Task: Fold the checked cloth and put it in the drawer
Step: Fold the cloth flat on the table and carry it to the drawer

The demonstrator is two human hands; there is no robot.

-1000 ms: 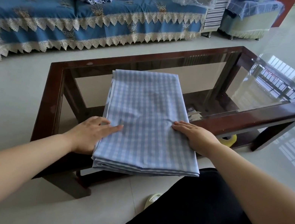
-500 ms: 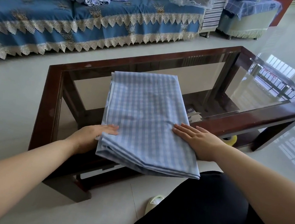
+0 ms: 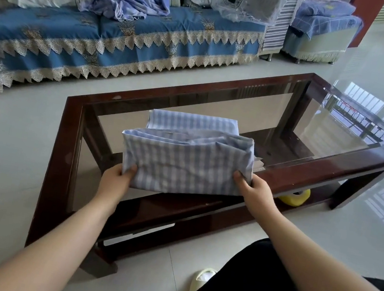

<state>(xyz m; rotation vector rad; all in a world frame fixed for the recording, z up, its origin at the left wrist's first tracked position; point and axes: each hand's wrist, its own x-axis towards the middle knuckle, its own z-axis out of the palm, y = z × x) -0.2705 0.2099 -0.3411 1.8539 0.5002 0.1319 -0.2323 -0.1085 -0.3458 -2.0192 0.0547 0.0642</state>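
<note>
gripping the near corners of the checked cloth [image 3: 186, 162], left hand [image 3: 117, 178] and right hand [image 3: 255, 193] each pinched on a corner at centre frame, near half raised off the glass, probably to double it toward the far half lying flat. soft thin blue-white weave, sagging and creased between the grips, on a smooth glass-topped coffee table [image 3: 64, 148] with glossy dark wood frame. no drawer identifiable; lace-trimmed blue sofa cover [image 3: 127, 39] across upper left.
</note>
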